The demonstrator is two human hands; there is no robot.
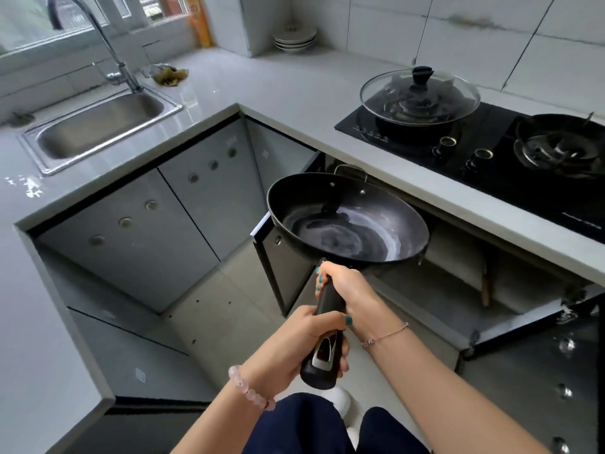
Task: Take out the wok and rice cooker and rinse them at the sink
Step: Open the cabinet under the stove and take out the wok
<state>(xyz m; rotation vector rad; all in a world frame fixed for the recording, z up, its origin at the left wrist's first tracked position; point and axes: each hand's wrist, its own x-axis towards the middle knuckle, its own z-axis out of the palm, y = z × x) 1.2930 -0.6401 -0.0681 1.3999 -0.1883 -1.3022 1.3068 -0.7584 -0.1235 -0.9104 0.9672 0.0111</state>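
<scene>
Right hand (347,288), left hand (294,339) both clench black handle (329,304) of round black metal wok (347,224), held before open grey cabinet (458,273).

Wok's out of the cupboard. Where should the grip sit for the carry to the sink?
On the long black handle, from the near side: it juts toward you from the wok. Put the right hand close to the bowl, left hand at the butt, as now, for balance.

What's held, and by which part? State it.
The wok, by its long black handle: right hand nearer the rim, left hand at the handle's end.
</scene>
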